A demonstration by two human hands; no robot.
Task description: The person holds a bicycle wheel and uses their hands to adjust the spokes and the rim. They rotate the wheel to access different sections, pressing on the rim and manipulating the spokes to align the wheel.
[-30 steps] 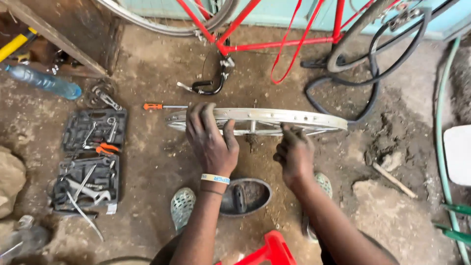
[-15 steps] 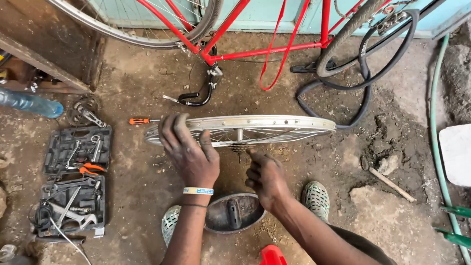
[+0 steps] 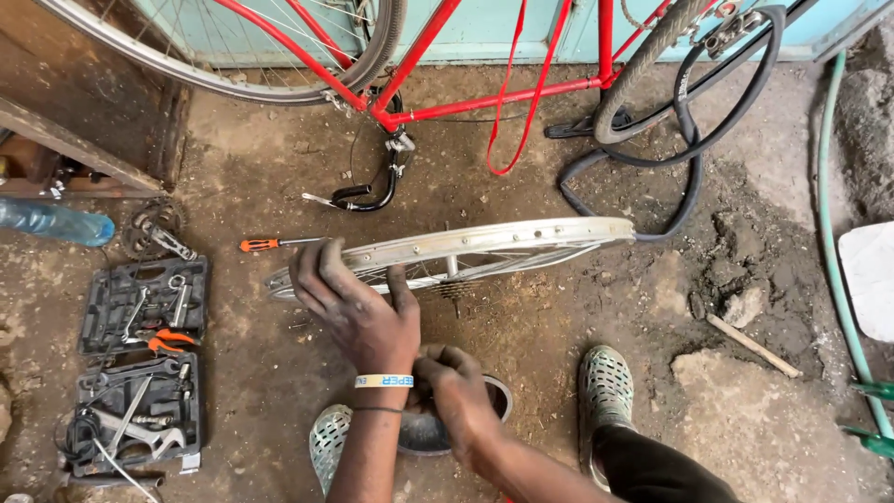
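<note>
- At the far left of the dirt floor we see a clear plastic bottle [image 3: 54, 224] lying on its side, and below it 2 open black tool cases [image 3: 142, 368] with wrenches and orange-handled pliers inside.
- Just right of the cases, an orange-handled screwdriver [image 3: 270, 244] lies on the ground, its shaft pointing toward the near end of the rim.
- Our left hand [image 3: 358, 312] comes next: its fingers are spread and curled over the left end of the bare silver wheel rim [image 3: 484, 244], gripping it from above.
- The rim stands on edge, its long axis running left to right across the floor and rising slightly toward the right, so most of it stretches away to the right of that hand.
- Our right hand [image 3: 456, 396] is lower and nearer the body, half-closed over a dark round bowl [image 3: 433, 428] between our 2 patterned shoes [image 3: 605, 387]; we cannot tell whether it pinches anything.
- Of the 2 hands, the left is on the rim; the right sits apart, below its hub.
- Behind, a red bicycle frame [image 3: 484, 98] crosses the top, with a black tyre [image 3: 694, 93] looped at right and a green hose [image 3: 833, 233] along the right edge.
</note>
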